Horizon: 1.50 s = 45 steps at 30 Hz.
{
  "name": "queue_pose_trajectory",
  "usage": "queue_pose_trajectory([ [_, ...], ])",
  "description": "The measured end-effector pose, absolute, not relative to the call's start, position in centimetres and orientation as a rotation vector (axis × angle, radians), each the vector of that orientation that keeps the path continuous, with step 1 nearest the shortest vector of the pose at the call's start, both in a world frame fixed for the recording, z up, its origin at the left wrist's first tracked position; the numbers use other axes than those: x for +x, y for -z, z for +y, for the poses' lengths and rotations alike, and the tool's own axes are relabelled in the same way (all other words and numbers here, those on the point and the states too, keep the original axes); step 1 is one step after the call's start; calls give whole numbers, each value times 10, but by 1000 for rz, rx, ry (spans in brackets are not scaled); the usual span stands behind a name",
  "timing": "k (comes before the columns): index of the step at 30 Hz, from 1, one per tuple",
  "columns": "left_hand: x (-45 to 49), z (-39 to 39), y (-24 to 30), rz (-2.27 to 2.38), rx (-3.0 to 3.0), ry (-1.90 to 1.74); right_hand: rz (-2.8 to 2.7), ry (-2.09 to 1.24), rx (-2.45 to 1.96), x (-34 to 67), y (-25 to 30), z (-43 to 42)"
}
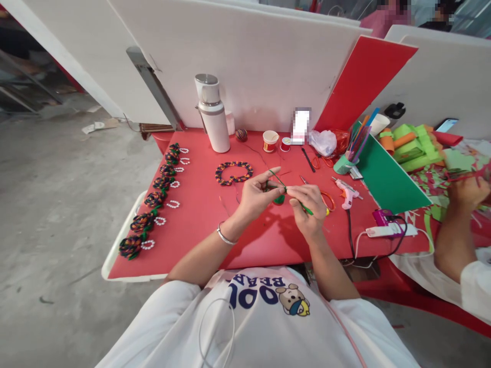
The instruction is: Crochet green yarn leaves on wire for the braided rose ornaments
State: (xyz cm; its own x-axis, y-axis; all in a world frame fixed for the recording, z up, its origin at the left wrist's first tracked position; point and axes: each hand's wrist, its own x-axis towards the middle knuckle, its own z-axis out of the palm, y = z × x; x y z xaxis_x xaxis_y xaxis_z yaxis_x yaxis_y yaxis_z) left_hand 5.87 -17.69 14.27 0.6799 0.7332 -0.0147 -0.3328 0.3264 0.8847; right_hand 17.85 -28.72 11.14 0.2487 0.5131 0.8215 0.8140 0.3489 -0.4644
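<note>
My left hand point(256, 195) is raised over the red table with green yarn point(276, 177) stretched across its lifted index finger. Its thumb and other fingers pinch the small green work at the point where both hands meet. From my right hand point(309, 205) sticks out the green handle of a crochet hook point(307, 209), gripped between thumb and fingers. The hook's tip is too small to make out. Just under the hands lies a green yarn ball point(279, 199), partly hidden. Left of them rests a ring of dark multicoloured crochet point(233, 174).
Crocheted roses point(142, 222) with bead loops line the table's left edge. A white thermos point(215, 122) and a paper cup point(270, 141) stand at the back. To the right are orange scissors point(329, 201), a pink glue gun point(347, 194), a power strip point(391, 230) and a co-worker's arm point(456, 230).
</note>
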Motion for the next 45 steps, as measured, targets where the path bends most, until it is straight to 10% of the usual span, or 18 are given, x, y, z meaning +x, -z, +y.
queue_pose_trajectory([
  [6, 65, -185, -147, 458, 840, -642, -1238, 677, -1294, 168, -88, -273],
  [21, 53, -163, -144, 460, 883, -516, -1444, -1, -1118, 206, -100, -282],
  [45, 54, -177, -147, 386, 1002, -565, -1359, -15, -989, 207, -97, -280],
])
